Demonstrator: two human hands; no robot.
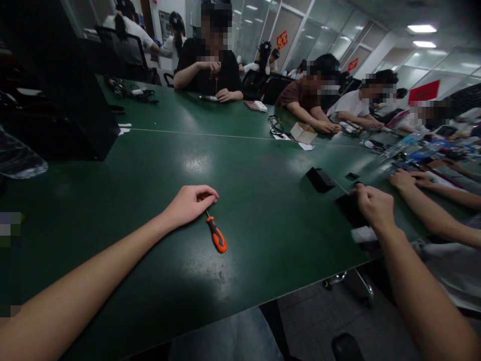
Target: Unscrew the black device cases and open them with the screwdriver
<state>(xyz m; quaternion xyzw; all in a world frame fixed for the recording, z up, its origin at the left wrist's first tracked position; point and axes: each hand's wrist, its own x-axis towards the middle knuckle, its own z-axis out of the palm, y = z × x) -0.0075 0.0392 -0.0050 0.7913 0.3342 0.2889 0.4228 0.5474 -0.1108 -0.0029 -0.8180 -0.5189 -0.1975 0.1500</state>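
Observation:
My left hand (191, 204) lies on the green table, its fingers loosely curled with a gap between thumb and forefinger. Just below it rests a screwdriver (217, 235) with an orange and black handle pointing toward me. The tip of its shaft is hidden at the hand, and I see no firm grip on it. At the right, my right hand (376, 205) is closed in a fist around a tool with a thin metal shaft (341, 187), which points up and left; its handle is mostly covered. Beneath this hand lies a flat black piece (350, 210).
A black box (320, 179) and a small black piece (352, 176) lie left of my right hand. A co-worker's forearms (424, 205) rest close on the right. Across the green table (255, 165) stand a small open box (303, 132) and cables. A dark cabinet (75, 90) blocks the left.

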